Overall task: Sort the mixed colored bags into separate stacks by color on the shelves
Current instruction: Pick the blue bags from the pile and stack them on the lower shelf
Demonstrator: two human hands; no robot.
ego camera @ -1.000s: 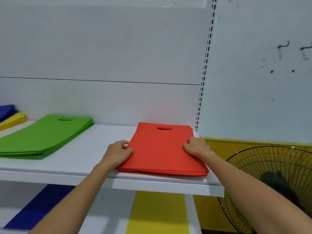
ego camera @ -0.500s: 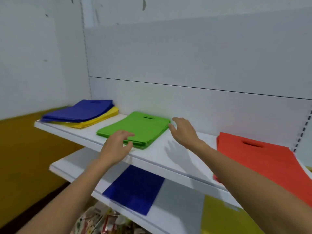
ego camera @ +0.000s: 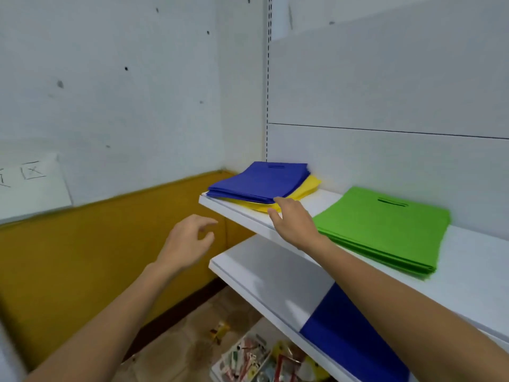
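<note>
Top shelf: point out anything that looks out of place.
At the left end, blue bags lie on yellow bags, two colours in one pile, the yellow fanned out askew beneath. The green stack sits alone.

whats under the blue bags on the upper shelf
Yellow bags lie under the blue bags, showing at their right and front edges. How far the yellow runs beneath, and whether anything else is there, is covered.

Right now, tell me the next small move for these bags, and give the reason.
Probably slip the right grip under the blue bags and lift them off the yellow bags. The two colours lie in one pile, its near corner at the right grip's fingertips, and the left grip hangs open beside the shelf.
</note>
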